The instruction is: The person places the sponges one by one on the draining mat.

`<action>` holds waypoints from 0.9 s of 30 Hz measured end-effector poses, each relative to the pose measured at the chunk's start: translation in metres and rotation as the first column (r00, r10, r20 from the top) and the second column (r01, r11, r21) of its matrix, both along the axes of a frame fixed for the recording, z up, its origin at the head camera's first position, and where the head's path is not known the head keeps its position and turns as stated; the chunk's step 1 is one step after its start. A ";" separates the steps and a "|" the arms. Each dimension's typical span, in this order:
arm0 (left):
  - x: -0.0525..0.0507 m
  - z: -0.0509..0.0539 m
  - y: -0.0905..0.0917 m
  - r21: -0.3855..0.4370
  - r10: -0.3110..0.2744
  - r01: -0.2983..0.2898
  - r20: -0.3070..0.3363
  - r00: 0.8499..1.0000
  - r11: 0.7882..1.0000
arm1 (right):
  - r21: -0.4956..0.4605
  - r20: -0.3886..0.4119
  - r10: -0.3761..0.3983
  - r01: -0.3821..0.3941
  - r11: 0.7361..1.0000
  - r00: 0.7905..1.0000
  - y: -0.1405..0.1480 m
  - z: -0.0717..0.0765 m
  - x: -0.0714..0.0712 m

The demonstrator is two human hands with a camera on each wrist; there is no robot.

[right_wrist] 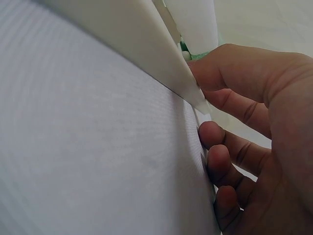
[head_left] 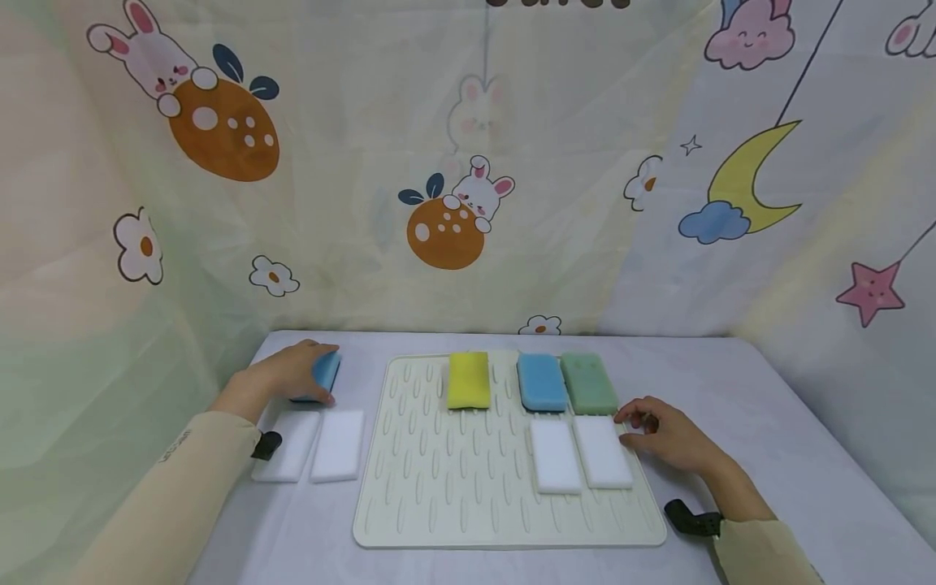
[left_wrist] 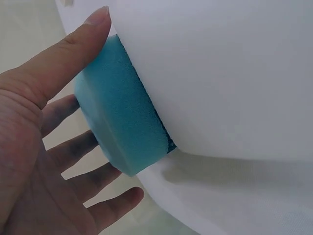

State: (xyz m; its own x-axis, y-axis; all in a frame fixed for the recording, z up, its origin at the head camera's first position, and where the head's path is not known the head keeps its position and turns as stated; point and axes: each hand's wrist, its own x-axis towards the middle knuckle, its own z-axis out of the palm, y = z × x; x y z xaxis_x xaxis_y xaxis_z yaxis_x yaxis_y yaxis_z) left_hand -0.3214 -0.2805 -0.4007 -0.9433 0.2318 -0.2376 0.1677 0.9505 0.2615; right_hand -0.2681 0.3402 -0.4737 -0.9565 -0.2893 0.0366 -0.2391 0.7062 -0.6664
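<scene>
In the head view the left hand (head_left: 292, 375) spans a blue sponge (head_left: 325, 370) at the table's back left. The left wrist view has thumb and fingers of that hand (left_wrist: 54, 142) on opposite sides of the sponge (left_wrist: 122, 110), its dark face towards the white cloth. At the mat's right edge, the right hand (head_left: 676, 443) rests beside a white block (head_left: 603, 453), fingers loosely curled. From the right wrist, this hand (right_wrist: 254, 127) has its thumb by the pale mat edge (right_wrist: 146, 41), and nothing shows held; exact contact there cannot be told.
On the pale ribbed mat (head_left: 439, 524) lie a yellow sponge (head_left: 468, 380), another blue sponge (head_left: 543, 382), a green sponge (head_left: 589, 383) and a second white block (head_left: 556, 457). Two more white blocks (head_left: 291, 445) (head_left: 338, 445) lie left of the mat. Printed cloth surrounds the table.
</scene>
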 end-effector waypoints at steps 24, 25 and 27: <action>-0.003 0.004 0.004 -0.028 -0.021 0.020 -0.050 0.999 0.999 | 0.003 -0.009 0.003 -0.003 1.000 1.000 -0.001 0.001 0.001; -0.002 0.005 0.006 -0.030 -0.018 0.017 -0.050 0.999 0.999 | 0.007 -0.011 0.003 -0.003 1.000 1.000 -0.002 0.001 0.001; -0.001 0.008 0.009 -0.034 -0.016 0.014 -0.053 0.998 0.999 | 0.007 -0.011 0.003 -0.003 1.000 1.000 -0.001 0.002 0.002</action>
